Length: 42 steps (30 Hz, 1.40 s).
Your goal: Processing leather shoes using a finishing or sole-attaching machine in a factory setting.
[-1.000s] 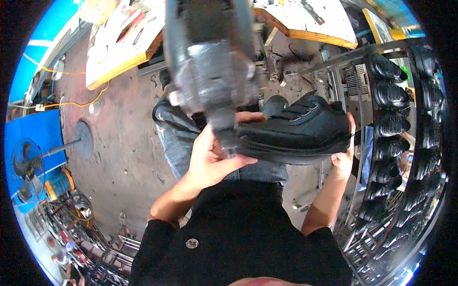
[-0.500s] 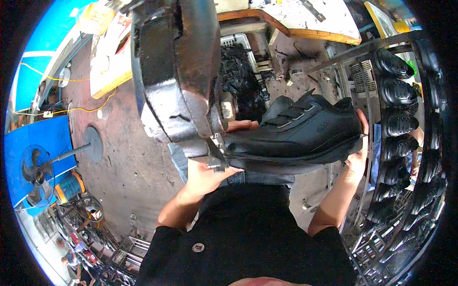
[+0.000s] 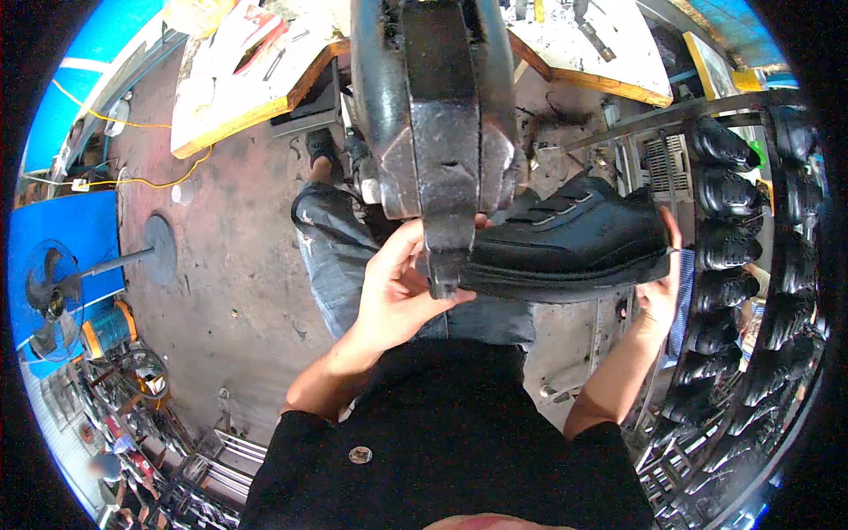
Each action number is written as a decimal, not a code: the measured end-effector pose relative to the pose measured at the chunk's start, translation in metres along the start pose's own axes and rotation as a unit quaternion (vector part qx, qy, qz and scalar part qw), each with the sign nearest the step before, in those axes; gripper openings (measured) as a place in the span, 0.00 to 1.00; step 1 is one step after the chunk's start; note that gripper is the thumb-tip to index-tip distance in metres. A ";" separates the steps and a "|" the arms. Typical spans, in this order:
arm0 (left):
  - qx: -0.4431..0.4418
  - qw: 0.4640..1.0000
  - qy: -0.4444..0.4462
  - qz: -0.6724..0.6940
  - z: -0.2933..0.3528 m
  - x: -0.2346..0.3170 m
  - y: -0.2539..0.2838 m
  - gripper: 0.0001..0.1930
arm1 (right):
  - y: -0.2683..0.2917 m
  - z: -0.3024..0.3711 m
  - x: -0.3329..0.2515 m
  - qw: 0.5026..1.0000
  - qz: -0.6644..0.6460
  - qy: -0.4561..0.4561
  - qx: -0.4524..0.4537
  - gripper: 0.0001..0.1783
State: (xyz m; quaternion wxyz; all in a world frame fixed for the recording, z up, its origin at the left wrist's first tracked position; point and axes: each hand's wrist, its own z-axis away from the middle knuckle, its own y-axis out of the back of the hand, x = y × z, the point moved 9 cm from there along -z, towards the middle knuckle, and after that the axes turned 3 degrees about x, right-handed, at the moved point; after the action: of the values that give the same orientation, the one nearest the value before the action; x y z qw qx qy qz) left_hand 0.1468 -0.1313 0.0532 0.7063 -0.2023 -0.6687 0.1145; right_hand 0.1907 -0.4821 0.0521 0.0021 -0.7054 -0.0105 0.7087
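Note:
Between my two hands a black shoe (image 3: 574, 243) lies sideways, its toe to the left and its heel to the right. Straps cross its upper, and the sole edge faces me. The narrow lower tip of a dark metal machine head (image 3: 450, 163) comes down at the toe and hides its front end. My left hand (image 3: 397, 287) is curled about the toe, thumb along the sole edge beside the machine tip; some of its fingers are hidden. Round the heel, my right hand (image 3: 658, 296) is closed, with fingers behind it and thumb near the sole.
Racks on the right carry rows of black shoes (image 3: 729, 190). White-topped worktables (image 3: 234, 84) stand beyond the machine, left and right. At far left are a standing fan (image 3: 55, 291) and a yellow cord (image 3: 177, 184) across the floor. My knee (image 3: 331, 230) is below the machine.
My view has turned, so the machine head now sits further right in the picture and its tip covers more of the toe. Both hands keep their hold on the shoe.

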 end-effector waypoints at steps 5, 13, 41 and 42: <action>-0.032 0.998 0.017 -0.055 -0.005 0.014 -0.016 0.33 | -0.001 0.017 0.039 0.994 -0.112 -0.005 0.000 0.68; -0.002 0.988 -0.025 -0.150 -0.002 0.013 0.000 0.39 | -0.015 0.017 0.059 0.997 -0.078 -0.021 -0.015 0.67; 0.133 0.979 -0.012 0.155 0.025 -0.032 0.067 0.41 | -0.033 -0.007 -0.054 0.983 0.160 0.087 -0.037 0.62; 0.133 0.973 0.000 0.188 0.024 -0.035 0.068 0.40 | -0.037 -0.007 -0.062 0.979 0.169 0.106 -0.041 0.61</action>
State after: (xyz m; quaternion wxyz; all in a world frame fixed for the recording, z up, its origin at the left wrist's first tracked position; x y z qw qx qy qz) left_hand 0.1274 -0.0828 -0.0070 0.6926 -0.2288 -0.5978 0.3327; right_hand 0.1974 -0.4464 0.1147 -0.1451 -0.7677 0.0802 0.6190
